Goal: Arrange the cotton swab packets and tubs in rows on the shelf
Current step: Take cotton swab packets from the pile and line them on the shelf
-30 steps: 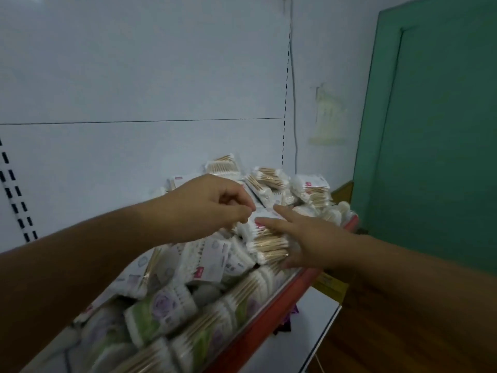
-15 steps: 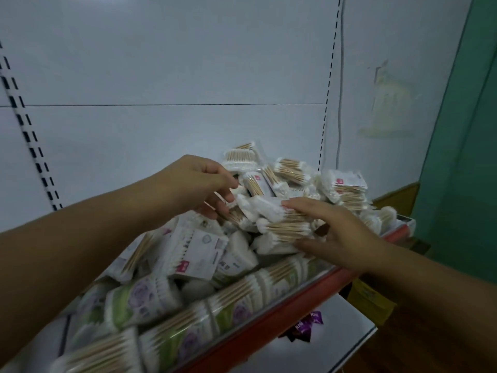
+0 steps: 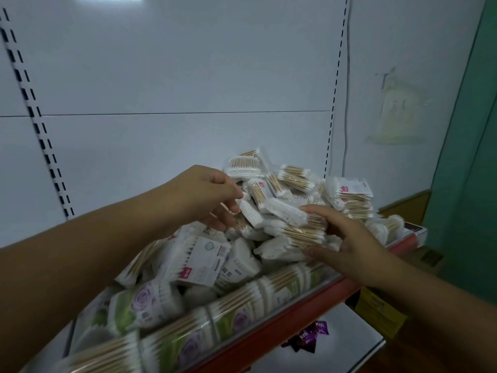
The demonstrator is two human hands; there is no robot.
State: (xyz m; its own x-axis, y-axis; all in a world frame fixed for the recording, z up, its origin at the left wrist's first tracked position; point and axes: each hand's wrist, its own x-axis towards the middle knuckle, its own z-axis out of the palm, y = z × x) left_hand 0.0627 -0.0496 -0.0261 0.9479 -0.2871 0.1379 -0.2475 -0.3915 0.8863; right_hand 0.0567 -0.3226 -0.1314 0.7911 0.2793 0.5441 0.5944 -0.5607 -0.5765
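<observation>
Packets (image 3: 204, 254) of cotton swabs lay heaped on the red-edged shelf (image 3: 282, 319), with tubs (image 3: 242, 308) lined up along its front lip. Right hand (image 3: 349, 246) clamped a stack of packets (image 3: 301, 232) high among them, fingers on top and thumb underneath. Left hand (image 3: 199, 195) hung curled just beside it, fingertips (image 3: 232, 208) against a packet, though whether they pinched it couldn't be told.

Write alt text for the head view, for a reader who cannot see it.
A right hand grips a stack of packets atop a jumbled heap of cotton swab packets on a red-edged shelf; the left hand reaches in beside it. Green-labelled tubs line the front.
</observation>
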